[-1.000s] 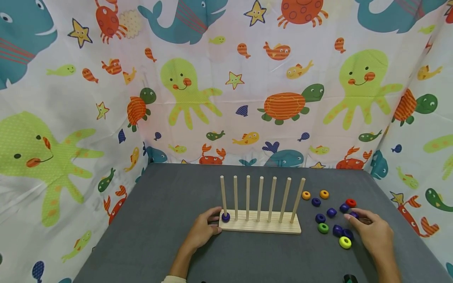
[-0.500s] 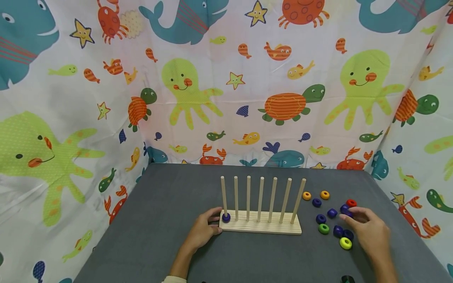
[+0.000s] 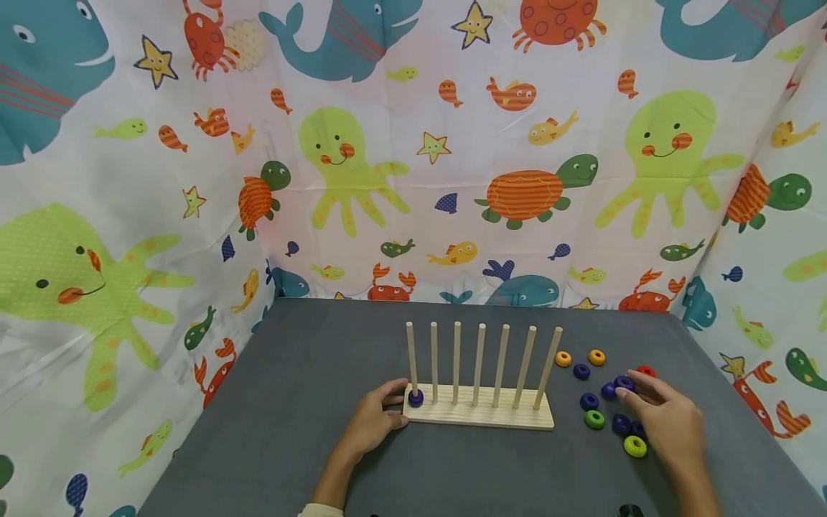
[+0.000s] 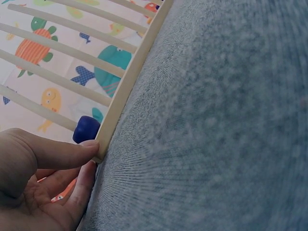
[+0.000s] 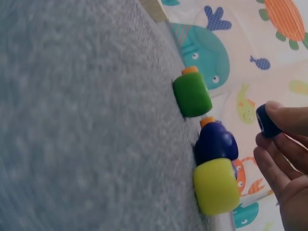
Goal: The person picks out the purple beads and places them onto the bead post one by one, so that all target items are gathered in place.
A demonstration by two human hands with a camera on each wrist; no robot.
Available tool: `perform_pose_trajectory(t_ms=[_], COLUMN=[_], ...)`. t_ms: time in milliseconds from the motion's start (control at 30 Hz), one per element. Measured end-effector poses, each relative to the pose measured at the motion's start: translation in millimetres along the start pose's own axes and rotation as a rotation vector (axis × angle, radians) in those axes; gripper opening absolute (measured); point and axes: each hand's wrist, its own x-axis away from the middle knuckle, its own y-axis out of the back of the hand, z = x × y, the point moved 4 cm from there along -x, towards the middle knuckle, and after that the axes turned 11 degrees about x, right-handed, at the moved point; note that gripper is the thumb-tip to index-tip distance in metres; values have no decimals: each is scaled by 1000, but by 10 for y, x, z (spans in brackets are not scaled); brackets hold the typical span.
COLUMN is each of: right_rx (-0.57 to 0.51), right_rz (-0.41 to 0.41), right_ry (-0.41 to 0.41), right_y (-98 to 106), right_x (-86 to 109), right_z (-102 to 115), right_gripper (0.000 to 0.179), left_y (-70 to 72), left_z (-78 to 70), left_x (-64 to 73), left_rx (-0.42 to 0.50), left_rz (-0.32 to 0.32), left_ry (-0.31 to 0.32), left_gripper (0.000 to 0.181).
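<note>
A wooden peg stand (image 3: 478, 415) with a row of upright pegs stands on the table. My left hand (image 3: 370, 422) grips the left end of its base; in the left wrist view the thumb (image 4: 72, 151) presses the base's edge. One dark blue bead (image 3: 416, 398) sits at the bottom of the leftmost peg. On the right, my right hand (image 3: 668, 420) pinches another dark blue bead (image 5: 267, 121) between thumb and fingertips, lifted off the table. Around that hand lie loose beads: a yellow bead (image 3: 635, 446), a green bead (image 3: 594, 419), a partly hidden red bead (image 3: 646, 371) and several blue ones.
Two orange beads (image 3: 597, 357) lie behind the others, near the stand's right end. A dark object (image 3: 631, 510) is cut off at the bottom edge. The grey table (image 3: 310, 345) meets a sea-animal print curtain (image 3: 388, 215) at the back and sides.
My right hand has moved left and slightly away from me, carrying the blue bead over the loose beads; the red bead is now partly covered. The left hand keeps its grip on the stand.
</note>
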Motion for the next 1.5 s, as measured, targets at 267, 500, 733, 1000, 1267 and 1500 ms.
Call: perform_pose_trajectory(t_ms=[267,500,733,1000,1267,1500], right_rx=[40,30,32,-3,-32,-51], right_rz=[-48,-61,-72,-78,-148,-168], right_ry=[64,95,125,140,226,271], right_y=[-25,-41,-15,55,218,329], right_x=[5,33,34,54,51,68], right_z=[102,227,329,496,731,939], right_gripper=[45,43,45,46,40,41], left_y=[5,3,-12,-10,-1,-3], left_z=[6,1,-17,-25,-19,-14], left_x=[-14,-16,-6,-5,-14,-9], left_rx=[21,25,16,-9,10,4], left_rz=[1,2,0,-6,-5,-5], left_ry=[25,40,25,20,39,31], left_gripper=[69,70,69,68,69,67])
